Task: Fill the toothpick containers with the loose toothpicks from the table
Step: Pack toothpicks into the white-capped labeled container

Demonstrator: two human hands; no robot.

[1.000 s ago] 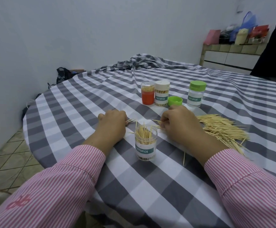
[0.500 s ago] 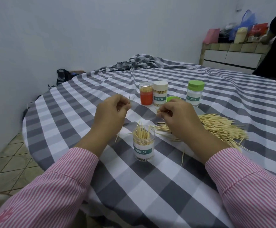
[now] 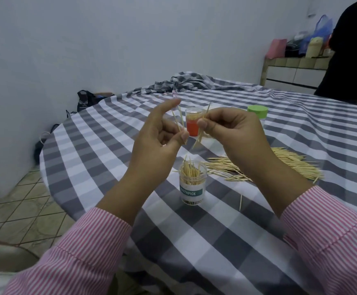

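Toothpicks: split three ways relative to the open container (image 3: 192,184). That container stands upright on the desk (image 3: 113,145), no lid, part-filled with picks standing on end, "TOOTHPICK" label facing the camera. Loose pile (image 3: 258,165) lies on the checked cloth just right of the container and behind it, a few strays touching near its base; single pick (image 3: 241,201) lies alone to its right, nearer the camera. Both hands are raised above and behind the container. Left hand (image 3: 158,133): grip closed on a few picks (image 3: 179,122), pinched at thumb and curled fingers, index finger extended upward. Right hand (image 3: 230,128): grip closed on a small bundle (image 3: 201,133), thumb against fingertips, tips angled down-left. Hands near each other, not touching. Behind the container: orange-bottomed jar (image 3: 192,122) seen between the hands, another container mostly hidden by the right hand, green lid (image 3: 257,111) further right. Pink striped sleeves on both arms.
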